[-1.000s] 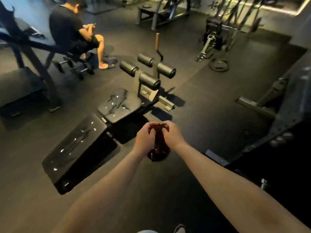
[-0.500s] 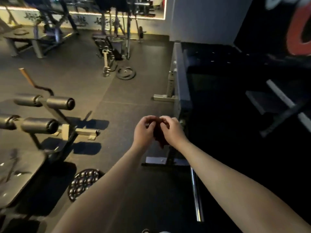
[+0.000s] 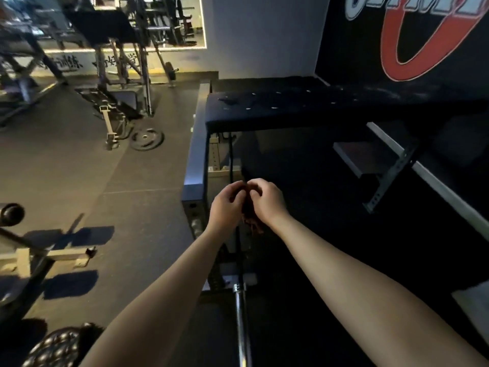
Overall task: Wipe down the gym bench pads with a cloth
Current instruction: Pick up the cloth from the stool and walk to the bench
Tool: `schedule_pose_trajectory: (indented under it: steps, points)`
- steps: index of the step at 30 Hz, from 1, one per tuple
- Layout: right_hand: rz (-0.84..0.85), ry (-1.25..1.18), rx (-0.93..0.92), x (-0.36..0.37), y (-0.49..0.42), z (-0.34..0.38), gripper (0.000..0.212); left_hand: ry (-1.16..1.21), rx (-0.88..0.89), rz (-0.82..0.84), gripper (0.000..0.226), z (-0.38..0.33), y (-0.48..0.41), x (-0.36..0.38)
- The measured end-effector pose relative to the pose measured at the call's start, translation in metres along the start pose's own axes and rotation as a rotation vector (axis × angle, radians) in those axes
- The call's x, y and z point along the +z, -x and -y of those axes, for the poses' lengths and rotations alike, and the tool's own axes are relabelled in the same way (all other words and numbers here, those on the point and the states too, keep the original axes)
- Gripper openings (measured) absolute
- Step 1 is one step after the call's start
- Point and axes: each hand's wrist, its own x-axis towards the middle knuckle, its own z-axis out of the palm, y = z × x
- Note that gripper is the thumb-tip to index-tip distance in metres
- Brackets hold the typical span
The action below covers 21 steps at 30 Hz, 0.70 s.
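Above the dim gym floor (image 3: 92,168) I hold the dark red crumpled cloth (image 3: 250,221) between my left hand (image 3: 227,205) and right hand (image 3: 267,201), each grip curled closed on it, probably to bunch it before reaching the flat black bench pad (image 3: 277,109) ahead.

Shows dark red, near maroon, on the cloth (image 3: 251,223). Black on the pad (image 3: 277,109), flecked with small pale spots. Dark grey across the floor (image 3: 79,168), broken by black shadows. Black on the plate (image 3: 146,139); bright chrome on the bar (image 3: 242,327); dull grey on the post (image 3: 197,144). Black again on the right wall (image 3: 357,49), which carries a big orange-red letter (image 3: 390,49) edged in white, with pale blue-white lettering (image 3: 412,6) above. Off-white on the far wall (image 3: 259,35). Black characters (image 3: 68,63) on a pale band. Rows of pale dots on the dark disc (image 3: 53,348) at lower left.
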Motion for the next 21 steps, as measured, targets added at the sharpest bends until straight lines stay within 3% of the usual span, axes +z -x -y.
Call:
schedule_pose_trajectory:
  steps: [10, 21]
  points:
    - [0.071, -0.158, 0.020, -0.145, -0.062, -0.084, 0.036, 0.059, -0.087, 0.057, 0.044, -0.055, -0.061, 0.165]
    - [0.160, -0.191, -0.065, -0.170, -0.191, -0.104, 0.033, 0.171, -0.131, -0.178, 0.037, -0.069, -0.180, 0.197]
